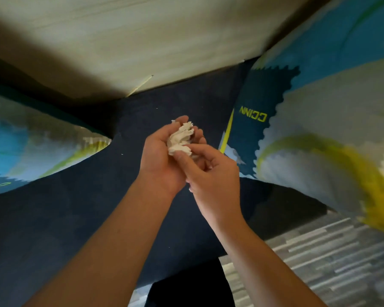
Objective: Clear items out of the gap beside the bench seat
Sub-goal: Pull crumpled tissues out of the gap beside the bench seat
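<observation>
A crumpled wad of white tissue paper [180, 139] lies in the cupped palm of my left hand [162, 156], above the dark navy bench seat [75, 218]. My right hand [211, 173] presses on the wad from the near side, thumb and fingers pinching its lower edge. Both hands are held together over the middle of the seat. The gap where the seat meets the pale wooden wall panel [142, 41] runs behind them, and a thin wooden stick [140, 85] lies along that edge.
A large blue, white and yellow printed cushion [319, 140] stands to the right, and another cushion [38, 140] lies at the left. A few white crumbs dot the seat. Grey striped floor [330, 262] shows at the lower right.
</observation>
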Demonstrator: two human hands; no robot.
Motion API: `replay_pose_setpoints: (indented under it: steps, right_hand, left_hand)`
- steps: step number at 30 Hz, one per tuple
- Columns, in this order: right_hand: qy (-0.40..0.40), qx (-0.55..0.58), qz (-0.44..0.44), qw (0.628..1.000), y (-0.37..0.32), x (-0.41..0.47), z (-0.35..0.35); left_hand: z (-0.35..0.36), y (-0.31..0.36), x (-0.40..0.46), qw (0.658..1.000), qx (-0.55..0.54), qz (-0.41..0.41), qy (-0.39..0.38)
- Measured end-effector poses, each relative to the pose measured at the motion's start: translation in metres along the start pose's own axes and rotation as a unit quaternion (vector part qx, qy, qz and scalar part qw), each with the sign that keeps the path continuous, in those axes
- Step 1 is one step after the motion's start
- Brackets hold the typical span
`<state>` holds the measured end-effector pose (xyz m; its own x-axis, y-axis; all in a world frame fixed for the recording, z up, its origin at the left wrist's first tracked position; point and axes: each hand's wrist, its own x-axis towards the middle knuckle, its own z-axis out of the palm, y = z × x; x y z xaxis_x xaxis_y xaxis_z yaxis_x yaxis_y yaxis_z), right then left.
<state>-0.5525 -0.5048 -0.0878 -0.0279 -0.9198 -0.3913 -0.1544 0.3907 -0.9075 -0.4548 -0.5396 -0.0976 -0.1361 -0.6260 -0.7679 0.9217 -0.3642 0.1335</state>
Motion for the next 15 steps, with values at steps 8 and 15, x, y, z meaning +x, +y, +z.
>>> replay_pose_setpoints:
  steps: [8, 15]
  right_hand:
    - [0.062, -0.204, 0.012, 0.977, 0.047, -0.062, -0.095]
    - [0.027, -0.189, 0.001, 0.982, 0.105, -0.108, -0.189]
  left_hand:
    - [-0.004, -0.119, -0.027, 0.980, 0.158, -0.085, 0.091]
    - [-0.012, -0.227, -0.029, 0.935, 0.268, -0.159, 0.167]
